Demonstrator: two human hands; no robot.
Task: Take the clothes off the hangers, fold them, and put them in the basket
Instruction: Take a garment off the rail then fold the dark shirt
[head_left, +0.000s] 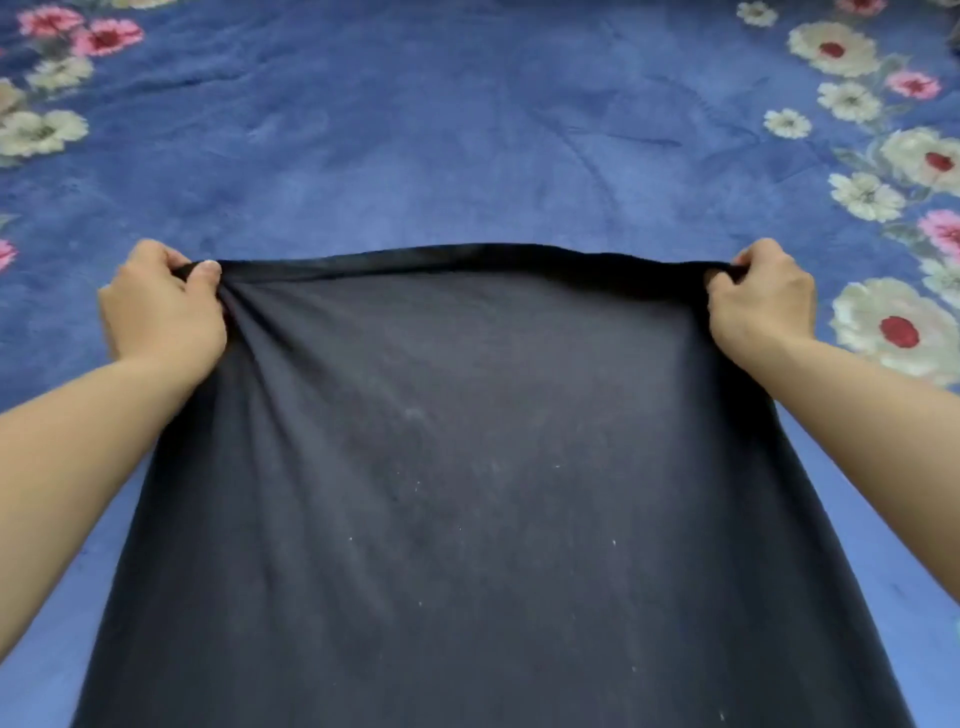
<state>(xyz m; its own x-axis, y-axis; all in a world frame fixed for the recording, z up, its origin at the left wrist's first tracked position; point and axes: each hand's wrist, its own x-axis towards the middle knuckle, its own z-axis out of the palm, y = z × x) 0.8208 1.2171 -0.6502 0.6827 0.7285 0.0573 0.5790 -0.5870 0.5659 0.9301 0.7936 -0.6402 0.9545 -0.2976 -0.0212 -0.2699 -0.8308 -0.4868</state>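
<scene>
Dark garment: near-black cloth flecked with small pale lint specks. It is spreading as one broad panel from the middle of the view down to 6 o'clock, where it is running out of the frame. Its far edge, a rolled or hemmed band, is stretching taut and nearly straight between the two hands. Which kind of garment it is cannot be told. Left hand: it is sitting at the panel's 10 o'clock corner with its fingers curled and clenching a bunch of the edge, thumb on top. Creases are fanning from that grasp toward 5 o'clock across the cloth. Right hand: it is sitting at the 2 o'clock corner, its fingers likewise curled in and pinching the gathered edge. Both bare forearms are reaching in from 8 and 4 o'clock alongside the panel's side edges. Blue blanket: plush and lightly rumpled, it is lying under everything and filling the view from 9 through 12 to 3 o'clock. White flowers with red centres are printed down its 3 o'clock side, and pink flowers are showing at 11 o'clock. Whether the held edge is touching the blanket or hanging just above it cannot be told.
</scene>
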